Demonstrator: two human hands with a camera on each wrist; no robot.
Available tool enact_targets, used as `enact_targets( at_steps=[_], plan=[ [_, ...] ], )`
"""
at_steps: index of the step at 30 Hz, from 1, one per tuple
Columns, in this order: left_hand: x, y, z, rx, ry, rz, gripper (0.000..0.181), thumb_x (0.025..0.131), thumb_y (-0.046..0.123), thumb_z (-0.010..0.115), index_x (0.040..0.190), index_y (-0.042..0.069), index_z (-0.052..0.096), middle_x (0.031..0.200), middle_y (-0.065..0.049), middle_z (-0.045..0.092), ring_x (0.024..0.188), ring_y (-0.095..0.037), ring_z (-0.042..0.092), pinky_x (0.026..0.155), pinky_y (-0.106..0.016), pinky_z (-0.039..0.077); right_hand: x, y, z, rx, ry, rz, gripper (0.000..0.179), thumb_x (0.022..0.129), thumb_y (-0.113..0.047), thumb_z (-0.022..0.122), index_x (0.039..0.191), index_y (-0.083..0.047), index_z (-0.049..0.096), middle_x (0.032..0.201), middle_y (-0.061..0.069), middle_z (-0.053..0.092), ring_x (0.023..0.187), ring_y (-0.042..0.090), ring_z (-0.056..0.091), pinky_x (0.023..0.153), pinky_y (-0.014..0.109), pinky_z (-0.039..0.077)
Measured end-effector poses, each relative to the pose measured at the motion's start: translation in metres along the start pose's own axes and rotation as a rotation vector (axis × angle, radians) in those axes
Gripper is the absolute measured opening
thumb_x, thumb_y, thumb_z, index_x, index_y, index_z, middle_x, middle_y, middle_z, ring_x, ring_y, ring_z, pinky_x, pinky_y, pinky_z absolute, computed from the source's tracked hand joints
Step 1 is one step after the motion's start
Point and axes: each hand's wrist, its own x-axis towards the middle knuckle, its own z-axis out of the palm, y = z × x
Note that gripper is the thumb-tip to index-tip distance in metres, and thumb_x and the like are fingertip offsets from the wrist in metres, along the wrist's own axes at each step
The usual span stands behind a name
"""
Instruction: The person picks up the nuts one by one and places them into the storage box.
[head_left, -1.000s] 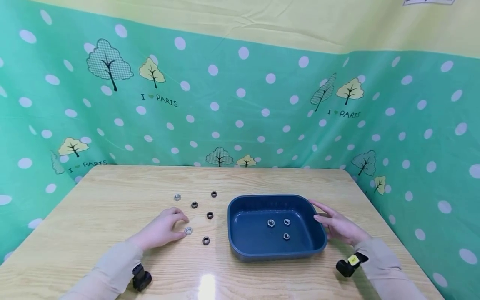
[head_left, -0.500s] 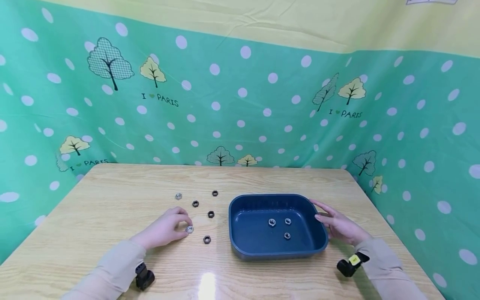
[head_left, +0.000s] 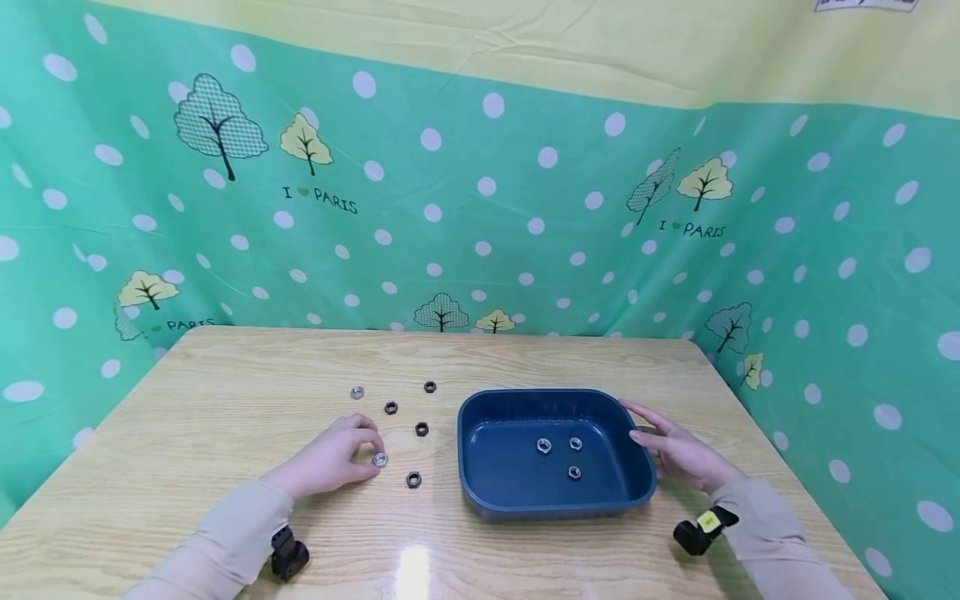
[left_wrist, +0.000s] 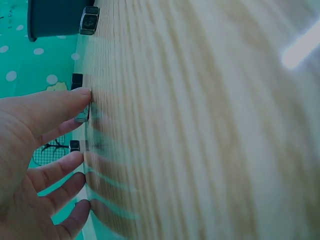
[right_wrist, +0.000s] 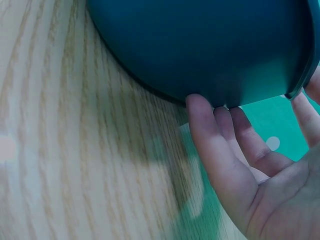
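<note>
At left, a silver nut is pinched between finger and thumb by the left grip, a bare hand in a pale sleeve, well in from the left edge of the wooden counter. The fingers have been drawn closer around it than they were a second ago, while the nut has not been visibly shifted; hold is judged to have been taken, with the nut not yet raised. The piece is bright and ring-like, its near side partly covered by the fingertips. Toward the far edge, a second silver nut is seen, and four dark nuts are scattered to its right. Right of centre, three shiny nuts are contained, spaced apart, in a dark blue box with rounded corners. Nearer the counter's right edge, the box's right end is touched by the right grip, its fingers laid loosely against wall and rim rather than clenched; no change is seen there. Beyond the far edge, green dotted cloth is hung.
</note>
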Motion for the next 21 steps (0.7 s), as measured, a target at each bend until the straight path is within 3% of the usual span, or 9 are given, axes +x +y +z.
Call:
enact_targets(
  at_steps=[7,21],
  plan=[
    [0.0007,0.0002,0.0003,0.009,-0.002,-0.025,0.017,0.076,0.021,0.077,0.078,0.024,0.06,0.11,-0.004,0.055,0.103,-0.024,0.051,0.09,-0.046,0.045,-0.0005,-0.0016,0.0011,0.01,0.006,0.0,0.068,0.099,-0.03,0.047,0.153,-0.02,0.006,0.148,0.032,0.025,0.109,0.016,0.06,0.086,0.046,0.053],
    [0.0,0.0004,0.0053,0.053,0.021,-0.002,0.018,0.078,0.016,0.075,0.075,0.02,0.057,0.109,-0.006,0.057,0.103,-0.028,0.053,0.091,-0.047,0.046,0.0009,0.0011,0.0019,-0.014,0.019,0.005,0.068,0.099,-0.03,0.047,0.153,-0.018,0.006,0.149,0.033,0.023,0.109,0.018,0.06,0.085,0.045,0.053]
  ],
)
